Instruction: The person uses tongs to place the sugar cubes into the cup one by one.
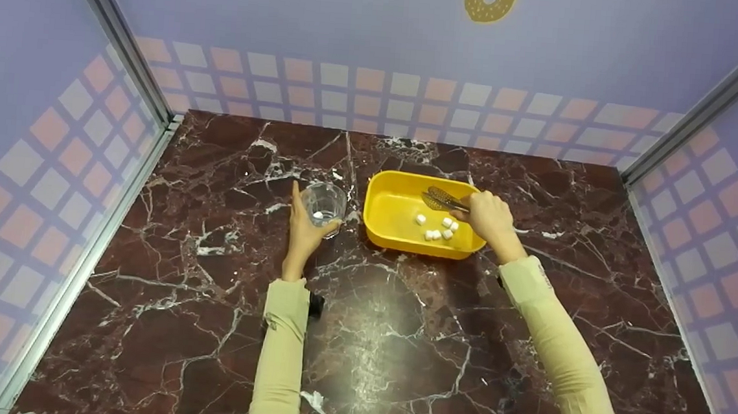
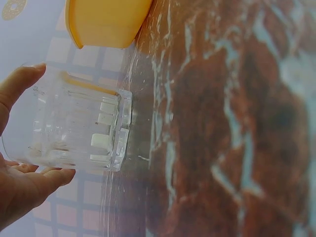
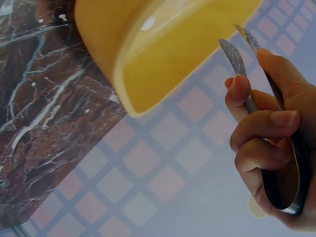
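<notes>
Fingers (image 3: 264,123) of the right hand (image 1: 490,219) grip metal tongs (image 1: 435,202) over the yellow tub (image 1: 391,215), the tips parted with nothing between them. The left hand (image 1: 305,232) holds a clear tumbler (image 1: 324,197) by its sides, upright on the bench (image 1: 373,337) near the tub's left end. White marshmallows (image 1: 447,234) lie loose on the tub's floor; at least one sits inside the tumbler. Assessment: marshmallows appear light, soft and easily dented; a gentle pinch across the sides is advised. Tumbler appears stiff, possibly slippery; hold around its wall.
</notes>
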Demonstrator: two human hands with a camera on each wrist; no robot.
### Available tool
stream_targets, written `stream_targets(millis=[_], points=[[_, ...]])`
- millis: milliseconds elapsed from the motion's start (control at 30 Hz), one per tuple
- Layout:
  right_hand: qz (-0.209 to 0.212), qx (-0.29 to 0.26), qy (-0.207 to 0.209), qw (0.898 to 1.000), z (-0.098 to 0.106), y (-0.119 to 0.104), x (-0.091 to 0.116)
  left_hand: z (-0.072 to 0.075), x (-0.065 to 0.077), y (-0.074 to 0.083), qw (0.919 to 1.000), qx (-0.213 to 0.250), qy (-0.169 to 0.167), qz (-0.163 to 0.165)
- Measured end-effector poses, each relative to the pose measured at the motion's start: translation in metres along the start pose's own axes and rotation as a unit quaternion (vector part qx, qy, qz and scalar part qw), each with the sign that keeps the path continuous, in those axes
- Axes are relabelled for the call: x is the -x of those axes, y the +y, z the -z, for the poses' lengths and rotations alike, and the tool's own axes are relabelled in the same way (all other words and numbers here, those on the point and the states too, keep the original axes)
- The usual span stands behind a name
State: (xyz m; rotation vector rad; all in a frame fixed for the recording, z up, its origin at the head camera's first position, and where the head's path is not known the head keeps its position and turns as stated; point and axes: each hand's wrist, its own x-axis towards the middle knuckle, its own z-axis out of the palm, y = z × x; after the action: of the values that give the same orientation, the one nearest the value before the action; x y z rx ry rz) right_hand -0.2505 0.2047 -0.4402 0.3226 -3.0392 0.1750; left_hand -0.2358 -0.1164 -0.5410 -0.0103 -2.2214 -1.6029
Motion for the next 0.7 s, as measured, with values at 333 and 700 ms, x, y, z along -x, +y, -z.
stream_targets(millis=[333, 700], points=[[0.008, 0.025, -0.004, 1.0, -0.019, -0.004, -0.001, 0.0, -0.001, -0.001, 1.0, 0.002, 0.0, 0.001], [0.022, 0.045, -0.009, 0.999, -0.031, -0.017, 0.0, 0.0, 0.0, 0.002, 0.9999, -0.008, 0.002, 0.012]])
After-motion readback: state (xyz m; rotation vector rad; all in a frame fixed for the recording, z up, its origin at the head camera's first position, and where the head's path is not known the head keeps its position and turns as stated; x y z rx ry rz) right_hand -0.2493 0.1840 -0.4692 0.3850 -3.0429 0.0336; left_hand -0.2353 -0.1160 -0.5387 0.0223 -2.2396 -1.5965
